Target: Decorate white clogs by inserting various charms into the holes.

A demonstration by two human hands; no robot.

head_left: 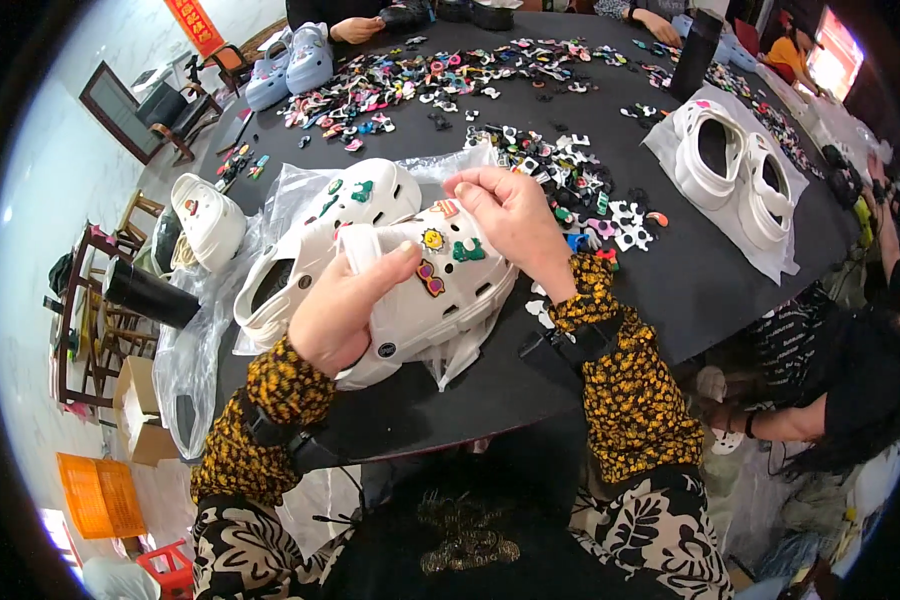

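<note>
A white clog (440, 310) with holes is held in my left hand (345, 305), thumb on its upper. A sun-shaped charm (433, 239), a green charm (467, 249) and a sunglasses charm (430, 279) sit in its holes. My right hand (515, 220) is at the toe, thumb and forefinger closed together beside an orange charm (445, 208); what they pinch, if anything, is hidden. Just behind and to the left rests another white clog (370, 190) with green charms, on clear plastic wrap (305, 190).
Many loose charms (410, 85) spread over the dark table (390, 425). At right, a pair of white clogs (715, 150) lies on plastic; blue clogs (310, 60) stand far left. A black bottle (695, 55) stands far right, and a black cylinder (150, 292) is at left. Other people sit around.
</note>
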